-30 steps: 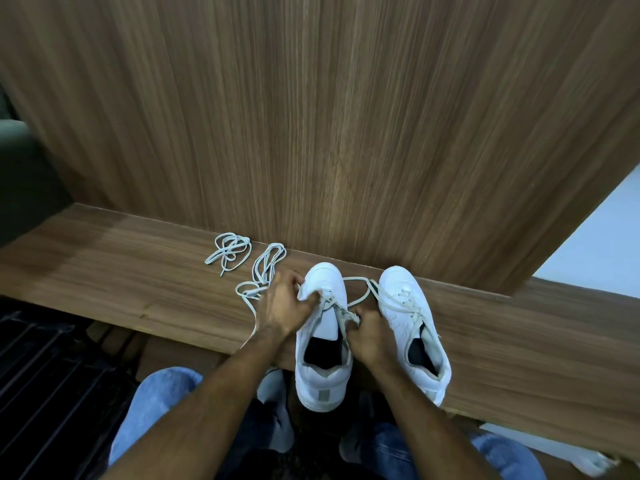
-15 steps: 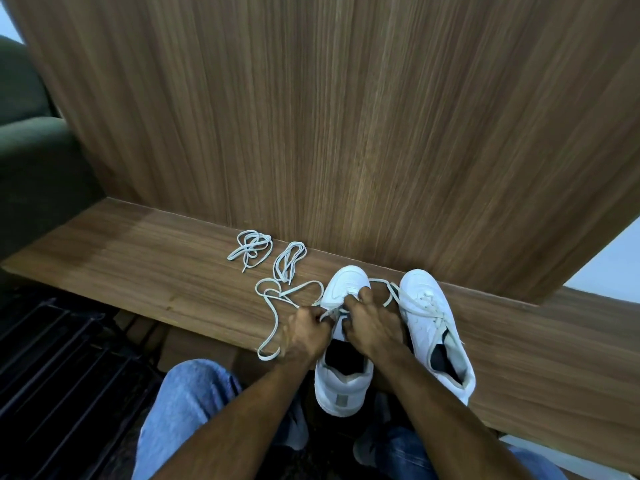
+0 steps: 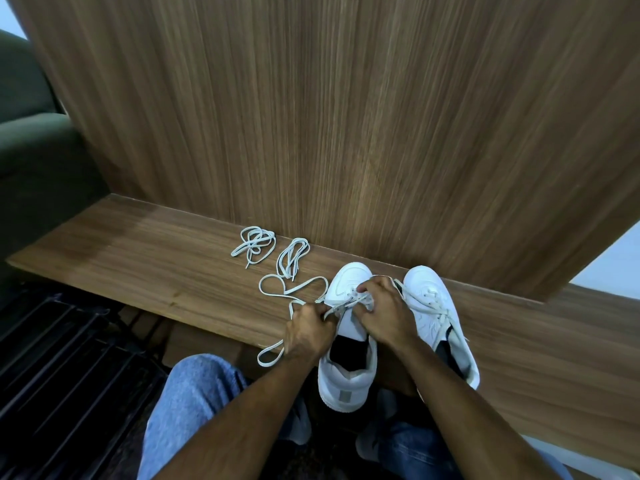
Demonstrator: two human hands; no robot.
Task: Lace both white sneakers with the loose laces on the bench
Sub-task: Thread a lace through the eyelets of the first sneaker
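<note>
Two white sneakers stand toe-first against the panel on the wooden bench [image 3: 173, 278]. The left sneaker [image 3: 346, 379] overhangs the front edge; a white lace [image 3: 294, 289] runs through its front eyelets and trails left in loops. My left hand [image 3: 308, 332] is closed on that lace at the shoe's left side. My right hand [image 3: 384, 313] pinches the same lace over the tongue. The right sneaker [image 3: 429, 299] carries a loosely threaded lace. Two bundled spare laces, one [image 3: 254, 242] and another [image 3: 292, 258], lie to the left.
A tall wood-grain panel [image 3: 346, 116] rises directly behind the bench. A dark green sofa [image 3: 31, 150] sits at the far left, and a black slatted rack [image 3: 52, 375] lies below the bench's front edge. My jeans-clad knees [image 3: 194, 393] are under the shoes.
My left hand left the toe and slid back to the shoe's left side, pulling the lace. My right hand moved forward over the eyelets. The camera turned left.
</note>
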